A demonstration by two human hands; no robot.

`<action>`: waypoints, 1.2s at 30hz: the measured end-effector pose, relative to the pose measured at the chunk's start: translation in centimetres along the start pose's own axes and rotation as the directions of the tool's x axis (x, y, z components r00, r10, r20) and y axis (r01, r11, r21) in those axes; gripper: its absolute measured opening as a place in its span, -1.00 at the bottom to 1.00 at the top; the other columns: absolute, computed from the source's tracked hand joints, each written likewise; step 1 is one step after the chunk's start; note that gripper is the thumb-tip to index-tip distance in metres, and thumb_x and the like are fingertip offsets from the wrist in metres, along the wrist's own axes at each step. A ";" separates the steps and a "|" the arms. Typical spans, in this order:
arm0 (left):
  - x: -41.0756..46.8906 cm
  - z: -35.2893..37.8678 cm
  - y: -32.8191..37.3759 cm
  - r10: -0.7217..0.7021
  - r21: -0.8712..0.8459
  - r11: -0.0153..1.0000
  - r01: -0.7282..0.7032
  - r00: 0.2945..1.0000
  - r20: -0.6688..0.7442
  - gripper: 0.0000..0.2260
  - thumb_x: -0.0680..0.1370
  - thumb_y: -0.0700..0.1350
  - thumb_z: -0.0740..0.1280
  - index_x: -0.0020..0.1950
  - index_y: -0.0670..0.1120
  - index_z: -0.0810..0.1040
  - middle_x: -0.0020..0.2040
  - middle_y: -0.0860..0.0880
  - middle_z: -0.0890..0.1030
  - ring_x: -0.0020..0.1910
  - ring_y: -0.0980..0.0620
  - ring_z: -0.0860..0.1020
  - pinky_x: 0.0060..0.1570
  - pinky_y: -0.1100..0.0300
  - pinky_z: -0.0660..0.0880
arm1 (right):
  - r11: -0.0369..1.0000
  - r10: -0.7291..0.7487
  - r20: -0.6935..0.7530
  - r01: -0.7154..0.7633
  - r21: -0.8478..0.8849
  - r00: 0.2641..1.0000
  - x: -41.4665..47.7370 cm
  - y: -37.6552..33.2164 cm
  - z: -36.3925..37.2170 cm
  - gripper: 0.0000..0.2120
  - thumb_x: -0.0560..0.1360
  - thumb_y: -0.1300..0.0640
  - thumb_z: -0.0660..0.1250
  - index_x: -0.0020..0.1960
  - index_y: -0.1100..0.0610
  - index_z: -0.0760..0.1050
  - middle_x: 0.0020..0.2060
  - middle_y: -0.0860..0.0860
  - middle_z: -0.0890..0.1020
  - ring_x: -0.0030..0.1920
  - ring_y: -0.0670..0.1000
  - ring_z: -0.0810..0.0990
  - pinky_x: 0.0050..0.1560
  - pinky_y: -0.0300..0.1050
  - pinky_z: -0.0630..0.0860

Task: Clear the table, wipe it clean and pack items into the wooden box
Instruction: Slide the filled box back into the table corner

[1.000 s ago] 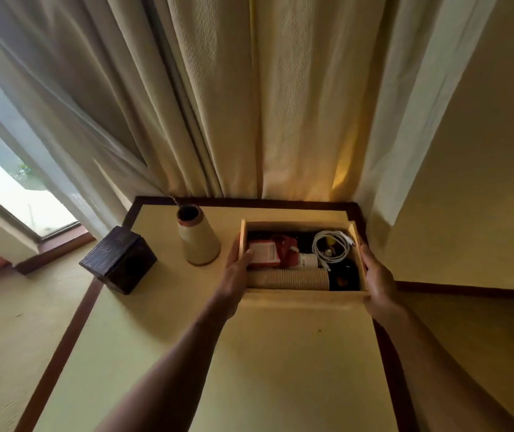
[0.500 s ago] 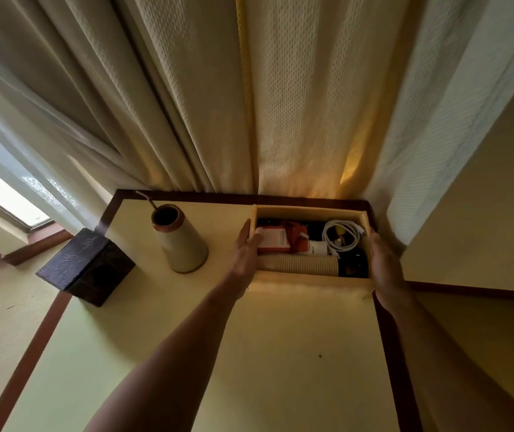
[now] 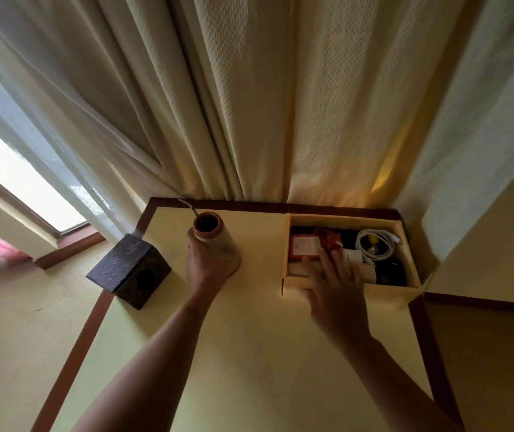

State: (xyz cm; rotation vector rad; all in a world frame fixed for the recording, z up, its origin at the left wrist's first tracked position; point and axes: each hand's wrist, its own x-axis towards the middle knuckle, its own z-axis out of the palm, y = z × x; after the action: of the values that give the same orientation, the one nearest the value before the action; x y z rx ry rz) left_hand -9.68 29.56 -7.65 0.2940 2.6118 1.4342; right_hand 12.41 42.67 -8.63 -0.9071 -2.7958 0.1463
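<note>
Heavy cream curtains (image 3: pixel 249 104) with a fine dotted weave hang in deep folds across the back of the room, reaching down to the far edge of the table (image 3: pixel 249 353). A warm yellow glow (image 3: pixel 383 179) shows on the folds towards the right. At the left a thin sheer curtain (image 3: pixel 46 157) partly covers a bright window (image 3: pixel 21 185) set in a brown frame (image 3: pixel 71 232). The table top is pale yellow with a dark brown border (image 3: pixel 78 344). A plain cream wall (image 3: pixel 498 219) rises on the right, with a brown skirting (image 3: pixel 483 302) along its foot. The floor (image 3: pixel 9 338) left of the table is pale and woven.
</note>
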 end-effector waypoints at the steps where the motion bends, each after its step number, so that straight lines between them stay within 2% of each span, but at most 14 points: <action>1: 0.3 -0.1 -0.1 0.005 -0.024 1.000 -0.005 1.000 -0.003 -0.29 0.36 -0.09 0.60 0.43 -0.01 0.34 0.24 -0.05 0.54 0.20 -0.13 0.52 0.08 -0.07 0.51 | 1.000 -0.019 -0.014 0.019 -0.014 1.000 0.3 0.1 0.2 -0.38 0.49 -0.09 0.42 0.50 0.00 0.35 0.56 0.10 0.30 0.56 0.24 0.23 0.45 0.33 0.25; 7: 1.4 0.4 0.0 0.090 -0.095 0.992 -0.087 0.995 0.033 -0.37 0.36 -0.14 0.61 0.35 -0.02 0.43 0.13 0.07 0.53 0.13 0.01 0.50 0.09 0.00 0.51 | 0.996 -0.077 -0.067 0.074 -0.040 0.995 2.2 0.1 0.8 -0.46 0.53 -0.01 0.40 0.47 0.01 0.40 0.50 0.05 0.41 0.54 0.17 0.28 0.48 0.23 0.24; 11: 2.5 2.1 2.1 0.138 -0.141 0.983 -0.116 0.978 0.155 -0.38 0.36 -0.20 0.62 0.33 -0.01 0.44 0.02 0.21 0.51 -0.01 0.19 0.49 -0.07 0.29 0.40 | 0.988 -0.152 -0.083 0.149 -0.042 0.985 3.6 0.7 0.8 -0.48 0.48 0.05 0.46 0.42 0.01 0.44 0.41 0.04 0.51 0.48 0.18 0.38 0.42 0.23 0.33; 13: 2.9 3.3 2.9 0.182 -0.158 0.976 -0.152 0.963 0.197 -0.38 0.34 -0.20 0.63 0.31 0.04 0.44 0.00 0.22 0.53 -0.05 0.26 0.51 -0.14 0.37 0.38 | 0.985 -0.172 -0.079 0.170 -0.036 0.982 4.2 1.1 0.8 -0.49 0.48 0.04 0.46 0.40 0.00 0.45 0.41 0.05 0.52 0.47 0.18 0.39 0.40 0.23 0.36; 17: 3.4 5.5 3.6 0.211 -0.165 0.971 -0.173 0.946 0.248 -0.40 0.33 -0.15 0.64 0.26 0.06 0.44 0.02 0.18 0.58 0.00 0.18 0.56 -0.13 0.33 0.46 | 0.982 -0.189 -0.051 0.187 -0.038 0.981 5.4 1.9 0.9 -0.50 0.51 0.02 0.41 0.42 -0.02 0.41 0.44 0.03 0.49 0.49 0.17 0.36 0.41 0.23 0.34; 21: 3.5 7.1 4.0 0.230 -0.159 0.969 -0.190 0.930 0.287 -0.42 0.35 -0.06 0.64 0.26 0.11 0.43 0.01 0.18 0.59 0.05 0.10 0.61 0.01 0.14 0.58 | 0.977 -0.211 -0.023 0.210 -0.032 0.977 6.3 2.7 0.8 -0.48 0.51 0.01 0.42 0.44 -0.02 0.39 0.45 0.02 0.47 0.50 0.16 0.35 0.42 0.22 0.33; 25: 3.7 7.9 4.0 0.231 -0.134 0.971 -0.199 0.928 0.291 -0.41 0.37 -0.03 0.62 0.29 0.09 0.42 0.04 0.15 0.60 0.06 0.10 0.60 0.01 0.14 0.57 | 0.978 -0.207 -0.027 0.206 -0.022 0.978 6.6 3.1 0.7 -0.46 0.50 0.00 0.43 0.45 -0.03 0.39 0.45 0.00 0.47 0.51 0.14 0.34 0.44 0.20 0.29; 28: 3.7 7.5 3.8 0.236 -0.123 0.971 -0.206 0.906 0.352 -0.37 0.40 -0.02 0.60 0.37 0.09 0.36 0.10 0.15 0.57 0.10 0.12 0.58 0.04 0.15 0.57 | 0.982 -0.184 -0.026 0.183 -0.037 0.983 6.4 2.9 0.7 -0.48 0.54 -0.08 0.34 0.47 -0.03 0.36 0.47 -0.01 0.44 0.54 0.12 0.28 0.49 0.18 0.21; 30: 3.4 6.2 3.7 0.258 -0.093 0.966 -0.241 0.876 0.408 -0.30 0.38 0.03 0.60 0.41 0.12 0.31 0.17 0.15 0.55 0.13 0.12 0.56 0.08 0.12 0.58 | 0.990 -0.134 -0.008 0.134 -0.053 0.991 6.1 2.4 0.6 -0.47 0.59 -0.18 0.20 0.51 -0.03 0.30 0.51 0.00 0.38 0.57 0.13 0.21 0.53 0.18 0.15; 32: 2.7 4.5 3.2 0.300 -0.006 0.944 -0.329 0.855 0.423 -0.23 0.38 0.07 0.58 0.49 0.04 0.29 0.33 0.01 0.50 0.27 0.01 0.49 0.23 -0.08 0.55 | 0.997 -0.053 -0.016 0.052 -0.059 0.998 5.6 1.3 0.6 -0.42 0.63 -0.26 0.03 0.54 0.00 0.26 0.55 0.04 0.31 0.58 0.18 0.16 0.54 0.22 0.12; 33: 2.0 3.0 3.1 0.316 0.092 0.920 -0.382 0.858 0.406 -0.26 0.42 0.06 0.55 0.52 0.00 0.30 0.40 -0.06 0.44 0.35 -0.06 0.42 0.32 -0.12 0.48 | 0.999 -0.009 -0.028 0.008 -0.054 1.000 5.3 0.7 0.6 -0.39 0.63 -0.27 -0.05 0.56 0.02 0.23 0.57 0.07 0.27 0.59 0.20 0.14 0.54 0.24 0.11; 34: 1.4 1.3 2.6 0.347 0.188 0.883 -0.430 0.868 0.356 -0.33 0.47 0.04 0.51 0.52 -0.02 0.33 0.45 -0.10 0.39 0.40 -0.10 0.36 0.37 -0.10 0.43 | 0.999 0.026 -0.035 -0.028 -0.047 0.999 5.0 -0.3 0.7 -0.37 0.63 -0.26 -0.10 0.58 0.05 0.20 0.58 0.11 0.25 0.59 0.21 0.13 0.54 0.25 0.10; 36: 0.7 -2.7 1.6 0.425 0.362 0.809 -0.464 0.886 0.185 -0.47 0.52 0.05 0.45 0.46 -0.02 0.43 0.45 -0.12 0.39 0.42 -0.14 0.33 0.29 -0.06 0.41 | 0.998 0.058 -0.045 -0.060 -0.035 0.997 4.4 -2.4 1.0 -0.38 0.65 -0.21 -0.11 0.58 0.10 0.21 0.56 0.17 0.27 0.58 0.22 0.18 0.53 0.27 0.15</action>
State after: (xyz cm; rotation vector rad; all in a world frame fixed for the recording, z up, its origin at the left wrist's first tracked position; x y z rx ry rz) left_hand -10.80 28.30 -4.89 1.0634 2.8535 0.9241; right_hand 7.31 43.31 -8.48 -0.9891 -2.7406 0.0838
